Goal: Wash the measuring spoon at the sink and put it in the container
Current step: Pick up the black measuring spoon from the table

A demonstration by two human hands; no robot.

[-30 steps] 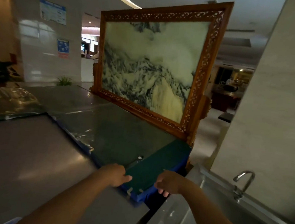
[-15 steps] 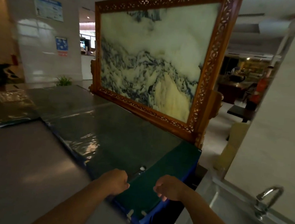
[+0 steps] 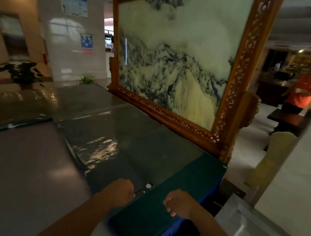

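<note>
Fingers [image 3: 169, 203] curl loosely on both hands, empty, beside the small round white-bowled measuring spoon [image 3: 148, 186].

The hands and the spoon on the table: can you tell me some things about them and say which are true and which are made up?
1. The measuring spoon lies on the green table cover. True.
2. The right hand is holding the spoon under the tap. False: the right hand is over the table cover, curled and holding nothing.
3. The left hand is right next to the spoon's handle. True, though whether it grips it cannot be told.
4. A big framed picture stands behind the table. True.
5. The steel sink is to the left of both hands. False: it is to their right.
</note>
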